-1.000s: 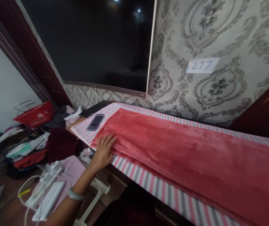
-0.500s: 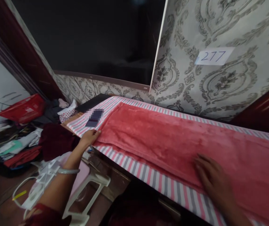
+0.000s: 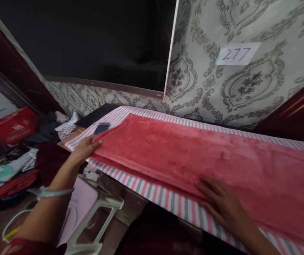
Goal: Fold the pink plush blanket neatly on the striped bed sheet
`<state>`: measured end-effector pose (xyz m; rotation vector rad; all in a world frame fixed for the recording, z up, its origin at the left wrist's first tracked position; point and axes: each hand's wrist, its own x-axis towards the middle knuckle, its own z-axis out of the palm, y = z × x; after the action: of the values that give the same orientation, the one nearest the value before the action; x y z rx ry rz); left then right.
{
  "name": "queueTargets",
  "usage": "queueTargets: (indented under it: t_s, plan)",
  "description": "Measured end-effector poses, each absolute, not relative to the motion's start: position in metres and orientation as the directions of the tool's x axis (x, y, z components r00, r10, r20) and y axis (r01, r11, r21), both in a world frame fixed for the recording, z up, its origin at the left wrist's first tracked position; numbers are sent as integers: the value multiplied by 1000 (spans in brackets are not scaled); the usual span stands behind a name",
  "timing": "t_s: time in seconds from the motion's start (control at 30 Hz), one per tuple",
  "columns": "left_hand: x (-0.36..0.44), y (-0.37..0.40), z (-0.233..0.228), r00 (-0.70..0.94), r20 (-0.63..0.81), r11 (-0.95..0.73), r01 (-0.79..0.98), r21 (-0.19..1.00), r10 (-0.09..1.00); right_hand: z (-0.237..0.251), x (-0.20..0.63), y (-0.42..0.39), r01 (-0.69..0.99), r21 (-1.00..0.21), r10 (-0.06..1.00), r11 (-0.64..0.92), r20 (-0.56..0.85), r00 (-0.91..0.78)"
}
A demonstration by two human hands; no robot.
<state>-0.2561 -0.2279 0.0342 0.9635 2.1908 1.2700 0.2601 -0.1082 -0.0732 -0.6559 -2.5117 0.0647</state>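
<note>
A red plush blanket (image 3: 162, 148), folded into a long strip, lies on a pink, grey and white striped cloth (image 3: 165, 200) covering a long table. My left hand (image 3: 86, 146) is closed on the blanket's near left corner, thumb on top and the other fingers partly hidden behind the edge. On the near edge of the blanket, further right, my right hand (image 3: 222, 203) rests with its fingers stretched out and apart. Just beyond my left hand, a dark phone-like rectangle (image 3: 101, 129), partly blurred out, lies on the striped cloth and is partly covered by the blanket.
A large black television (image 3: 101, 42) hangs above the table against patterned wallpaper. A paper marked 277 (image 3: 237, 54) is stuck on the wall. A pink and white plastic stool (image 3: 84, 198) stands below my left arm. Piled clothes (image 3: 13, 166) and a red bag (image 3: 12, 125) lie at left.
My left hand has drawn the blanket's left corner outward to the left, over part of the dark rectangle, smoothing the wrinkles. My right hand has slid left along the near edge. The view shifted slightly.
</note>
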Motion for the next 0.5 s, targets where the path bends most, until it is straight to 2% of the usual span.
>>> queueTargets:
  t_s: [0.1,0.23,0.37,0.5]
  plan:
    - [-266,-234,40,-634,-100,394,343,853,767,-76,259,-109,449,-188,481,873,483,-732]
    - [-257,-238,20,-614,-236,466,245,850,753,-76,261,-109,438,-161,455,884,502,-735]
    - [-255,-240,6,-629,-222,475,266,839,745,-73,258,-109,416,-144,421,898,559,-715]
    - [-255,-239,7,-638,-226,484,263,834,736,-65,254,-111,416,-183,439,891,583,-683]
